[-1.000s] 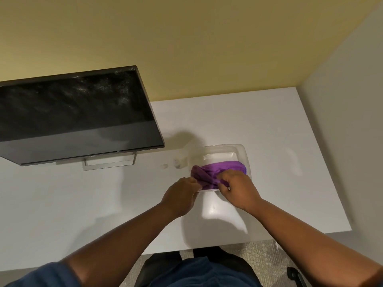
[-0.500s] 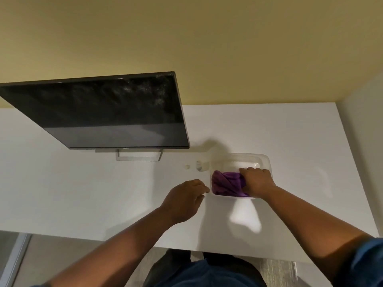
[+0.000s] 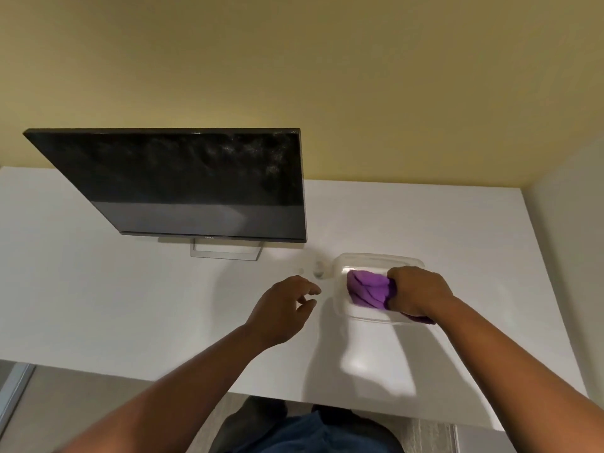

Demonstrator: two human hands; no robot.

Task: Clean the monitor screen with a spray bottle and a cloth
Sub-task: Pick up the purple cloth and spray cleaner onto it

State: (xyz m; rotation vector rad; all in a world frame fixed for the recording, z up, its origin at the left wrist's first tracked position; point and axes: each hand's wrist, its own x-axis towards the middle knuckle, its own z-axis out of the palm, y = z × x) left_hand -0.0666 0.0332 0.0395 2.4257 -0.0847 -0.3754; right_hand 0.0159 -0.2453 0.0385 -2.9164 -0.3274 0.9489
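Note:
A black monitor [image 3: 196,184] stands on a white desk [image 3: 114,305], its dark screen showing pale smudges in its upper half. To its right sits a clear plastic container [image 3: 369,258] with a crumpled purple cloth [image 3: 369,287] inside. My right hand [image 3: 418,294] is closed on the right end of the cloth, inside the container. My left hand [image 3: 282,305] hovers just left of the container with fingers loosely apart, holding nothing. A small clear spray bottle [image 3: 318,269] stands between the monitor's stand and the container.
The monitor rests on a silver frame stand [image 3: 225,251]. A tiny pale object [image 3: 300,271] lies left of the bottle. A yellow wall runs behind the desk and a grey wall [image 3: 575,256] closes the right side. My legs and the floor show below the desk's front edge.
My left hand let go of the cloth and drew back to the left. My right hand stayed gripping the cloth in the container. The view swung left, bringing the whole monitor into frame.

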